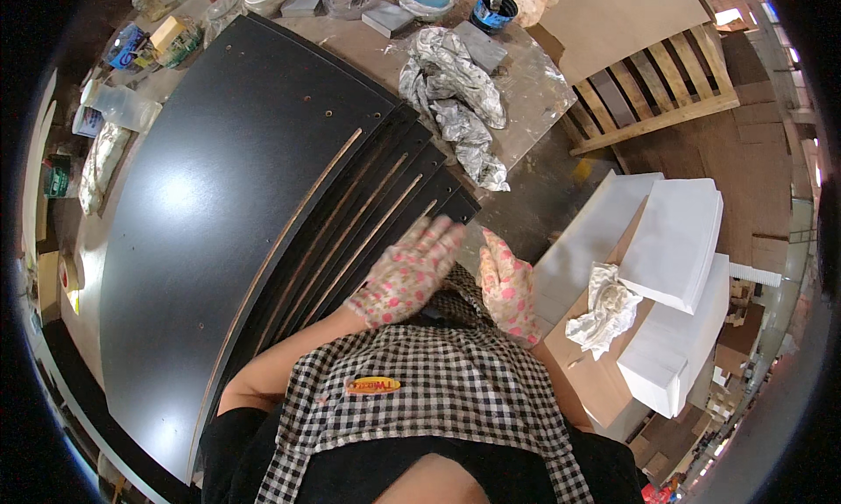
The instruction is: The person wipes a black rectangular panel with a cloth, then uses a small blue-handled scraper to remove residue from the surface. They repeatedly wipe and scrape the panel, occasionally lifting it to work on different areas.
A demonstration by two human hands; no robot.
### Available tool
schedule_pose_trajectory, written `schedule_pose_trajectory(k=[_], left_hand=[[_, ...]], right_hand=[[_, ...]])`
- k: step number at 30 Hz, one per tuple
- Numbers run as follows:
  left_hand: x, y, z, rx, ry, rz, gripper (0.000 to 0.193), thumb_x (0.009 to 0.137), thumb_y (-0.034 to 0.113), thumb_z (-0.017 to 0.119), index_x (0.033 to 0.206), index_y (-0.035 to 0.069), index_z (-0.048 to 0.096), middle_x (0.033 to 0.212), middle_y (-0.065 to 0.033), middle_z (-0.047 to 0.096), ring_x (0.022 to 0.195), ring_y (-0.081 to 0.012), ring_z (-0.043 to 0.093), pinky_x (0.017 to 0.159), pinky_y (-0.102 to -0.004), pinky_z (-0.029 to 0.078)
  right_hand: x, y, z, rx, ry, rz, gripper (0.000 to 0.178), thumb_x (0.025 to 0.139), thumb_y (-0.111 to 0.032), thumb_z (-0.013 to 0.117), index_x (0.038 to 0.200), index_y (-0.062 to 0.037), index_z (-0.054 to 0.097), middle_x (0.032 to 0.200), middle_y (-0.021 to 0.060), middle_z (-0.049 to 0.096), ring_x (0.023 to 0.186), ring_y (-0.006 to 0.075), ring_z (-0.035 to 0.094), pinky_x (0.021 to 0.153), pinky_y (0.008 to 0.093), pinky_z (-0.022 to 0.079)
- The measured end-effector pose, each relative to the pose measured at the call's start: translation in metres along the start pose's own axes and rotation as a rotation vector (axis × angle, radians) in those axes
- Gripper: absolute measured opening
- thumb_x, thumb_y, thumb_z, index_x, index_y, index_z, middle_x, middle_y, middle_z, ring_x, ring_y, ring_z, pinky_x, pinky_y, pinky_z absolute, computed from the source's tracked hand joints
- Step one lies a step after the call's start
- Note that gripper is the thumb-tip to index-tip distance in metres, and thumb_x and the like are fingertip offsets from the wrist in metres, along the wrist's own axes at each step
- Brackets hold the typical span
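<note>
Both my hands wear pink spotted gloves. My left hand [408,272] lies flat, fingers spread, on the near corner of a stack of black boards [219,215] with raw brown edges, stepped one below another. My right hand [508,285] hovers just right of that corner, fingers together and extended, holding nothing that I can see. A checked apron covers my chest below them.
A crumpled grey rag [455,96] lies on the worktable beyond the boards. Tins, tubs and blocks crowd the far edge [385,4]. White panels [674,241] with a white rag [604,311] stand at my right. A wooden pallet [653,88] leans beyond.
</note>
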State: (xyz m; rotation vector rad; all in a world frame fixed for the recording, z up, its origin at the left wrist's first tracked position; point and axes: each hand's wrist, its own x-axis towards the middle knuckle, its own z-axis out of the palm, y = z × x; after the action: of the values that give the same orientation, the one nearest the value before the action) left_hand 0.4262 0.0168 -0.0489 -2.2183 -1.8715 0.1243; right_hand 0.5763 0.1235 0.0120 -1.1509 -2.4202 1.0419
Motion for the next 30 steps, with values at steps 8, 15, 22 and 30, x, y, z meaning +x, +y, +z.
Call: schedule_pose_trajectory(k=[8,15,22,30], left_hand=[[-0.011,-0.004,-0.015,-0.623,0.095,-0.178,0.047,0.084,0.014,0.053,0.131,0.008,0.051,0.138,-0.0167,0.049,0.127,-0.0318,0.047,0.108,-0.0451,0.037],[-0.013,-0.012,-0.023,-0.439,-0.018,-0.036,0.042,0.085,0.017,0.054,0.127,0.011,0.055,0.143,-0.0132,0.044,0.13,-0.0299,0.044,0.108,-0.0412,0.036],[-0.006,-0.011,-0.026,-0.339,-0.07,-0.049,0.04,0.084,0.018,0.054,0.124,0.013,0.058,0.145,-0.0061,0.042,0.117,-0.0234,0.048,0.092,-0.0367,0.045],[-0.015,-0.018,-0.029,-0.479,-0.046,-0.021,0.041,0.083,0.014,0.055,0.123,0.008,0.056,0.144,-0.0084,0.041,0.108,-0.0219,0.049,0.085,-0.0348,0.043]], right_hand=[[-0.004,0.016,-0.012,0.339,0.098,0.301,0.032,0.097,-0.007,0.052,0.127,0.0035,0.055,0.069,0.0003,0.054,0.061,0.0076,0.048,0.055,0.0241,0.042],[-0.007,0.02,0.003,0.334,0.039,0.053,0.032,0.097,-0.006,0.051,0.127,0.0051,0.054,0.069,0.0012,0.055,0.061,0.0077,0.049,0.056,0.0242,0.043],[0.001,0.023,0.006,0.335,-0.009,0.043,0.032,0.098,-0.008,0.051,0.127,0.0038,0.054,0.07,0.0002,0.055,0.061,0.0069,0.049,0.057,0.0236,0.042],[0.004,0.024,0.01,0.475,0.062,0.192,0.027,0.096,-0.007,0.052,0.122,0.0002,0.059,0.069,0.0028,0.057,0.058,0.0087,0.05,0.053,0.0259,0.044]])
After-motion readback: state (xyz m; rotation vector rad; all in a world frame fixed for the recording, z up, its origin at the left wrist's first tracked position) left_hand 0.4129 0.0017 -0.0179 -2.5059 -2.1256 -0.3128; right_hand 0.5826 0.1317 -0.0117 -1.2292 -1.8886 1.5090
